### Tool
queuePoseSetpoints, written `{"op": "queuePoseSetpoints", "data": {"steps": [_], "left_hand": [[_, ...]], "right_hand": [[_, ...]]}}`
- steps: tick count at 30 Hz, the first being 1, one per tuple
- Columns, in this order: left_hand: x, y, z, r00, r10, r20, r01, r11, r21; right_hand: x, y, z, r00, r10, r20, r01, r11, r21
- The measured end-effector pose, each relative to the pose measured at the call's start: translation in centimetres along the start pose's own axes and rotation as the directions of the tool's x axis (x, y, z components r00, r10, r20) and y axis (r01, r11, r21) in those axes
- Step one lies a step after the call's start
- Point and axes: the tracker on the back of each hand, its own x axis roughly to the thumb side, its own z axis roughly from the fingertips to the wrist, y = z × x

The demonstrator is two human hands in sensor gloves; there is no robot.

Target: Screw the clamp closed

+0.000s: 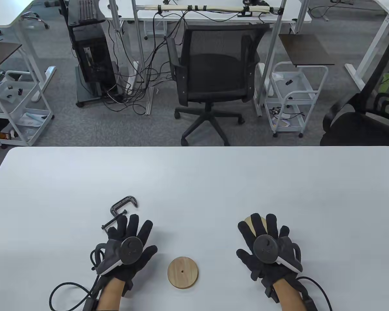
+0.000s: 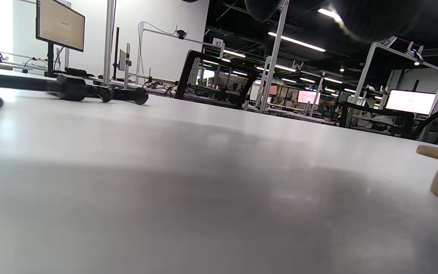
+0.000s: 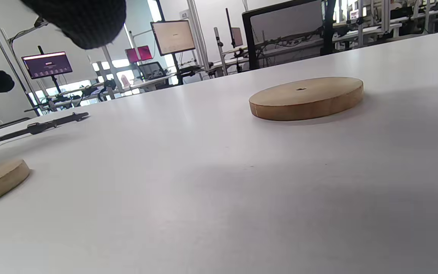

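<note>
hiding under right hand [image 1: 267, 247]: wooden disc [image 1: 257, 223], half-covered.

You've got only one readable mark: "47" on a small white sign [image 2: 218, 43], left wrist view, fixed to a frame post in the background, well beyond your left hand's fingertips, above the black chair back [image 2: 213, 82]. A 2nd tag at upper right of that view, on another post, is partly hidden; can't read it. Monitor screens in both wrist views are too blurred/small to read. Table view: no legible text.
</note>
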Motion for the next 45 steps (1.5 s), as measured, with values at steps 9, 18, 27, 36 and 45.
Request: {"op": "queuePoseSetpoints", "data": {"steps": [9,18,27,36,45], "left_hand": [[0.1,-0.1,0.0,1.0,0.004,0.007,-0.004,1.0,0.0],[0.8,-0.2,0.0,0.999,0.03,0.031,-0.029,0.999,-0.031],[4.2,-0.3,-0.4,0.985,0.089,0.146,-0.073,0.991,-0.113],[8.1,-1.6,-0.8,0.967,0.089,0.24,-0.025,0.966,-0.256],[10.5,-2.6,-0.6,0.959,0.035,0.282,0.075,0.926,-0.369]], "right_hand": [[-0.2,0.2,0.0,1.0,-0.011,-0.005,0.011,1.0,0.01],[-0.3,0.4,0.0,1.0,-0.018,-0.005,0.018,1.0,0.014],[-0.5,0.4,0.1,0.999,-0.037,-0.018,0.037,0.999,-0.015],[-0.5,0.5,0.2,0.999,-0.039,-0.018,0.039,0.999,-0.023],[-0.5,0.5,0.3,0.998,-0.061,-0.017,0.06,0.997,-0.039]]}}
